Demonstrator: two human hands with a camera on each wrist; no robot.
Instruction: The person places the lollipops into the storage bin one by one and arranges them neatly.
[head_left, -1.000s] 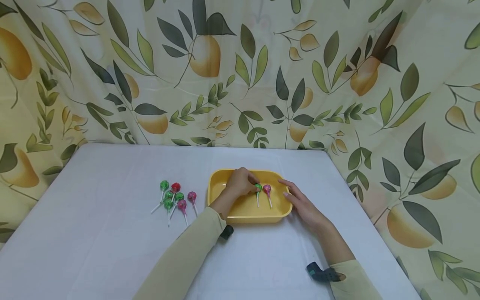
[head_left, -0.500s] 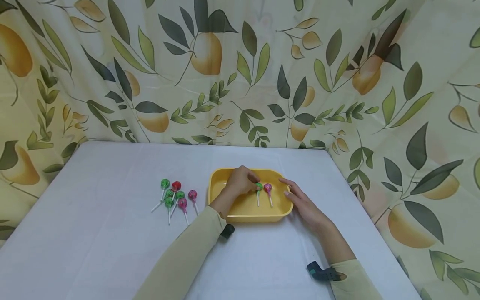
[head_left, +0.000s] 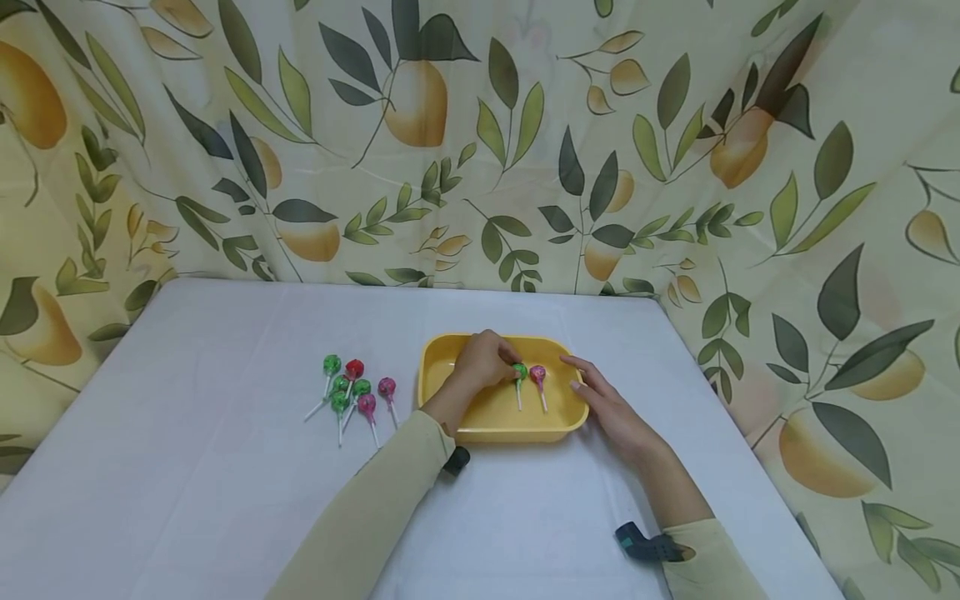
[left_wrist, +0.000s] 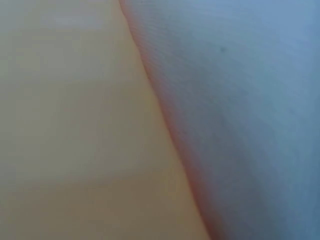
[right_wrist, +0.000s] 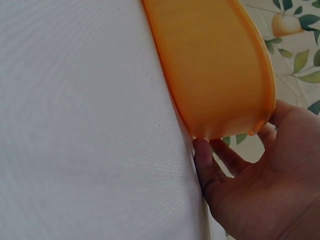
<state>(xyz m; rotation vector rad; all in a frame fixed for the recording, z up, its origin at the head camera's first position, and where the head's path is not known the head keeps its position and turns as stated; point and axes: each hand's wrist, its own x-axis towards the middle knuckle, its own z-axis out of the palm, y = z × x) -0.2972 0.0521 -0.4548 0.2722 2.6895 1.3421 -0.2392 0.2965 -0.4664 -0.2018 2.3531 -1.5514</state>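
A yellow tray (head_left: pixel 517 435) stands on the white-covered table, and my left hand (head_left: pixel 480 362) reaches into it. Between thumb and fingertips that hand pinches the head of a green lollipop (head_left: pixel 521 372), whose white stick points toward me. Just right of it, a pink lollipop (head_left: pixel 538 375) lies in the tray. At the tray's right end my right hand (head_left: pixel 615 412) touches the rim with extended fingers; the right wrist view shows these fingers (right_wrist: pixel 230 155) against the tray's end wall (right_wrist: pixel 220 75). Only blurred tray wall (left_wrist: pixel 75 125) and cloth appear in the left wrist view.
Left of the tray lies a loose group of lollipops: several green ones (head_left: pixel 332 364), a red one (head_left: pixel 354 368) and two pink ones, one of them a pink lollipop (head_left: pixel 387 387) nearest the tray. A fruit-patterned curtain (head_left: pixel 480 167) hangs behind the table (head_left: pixel 225 500).
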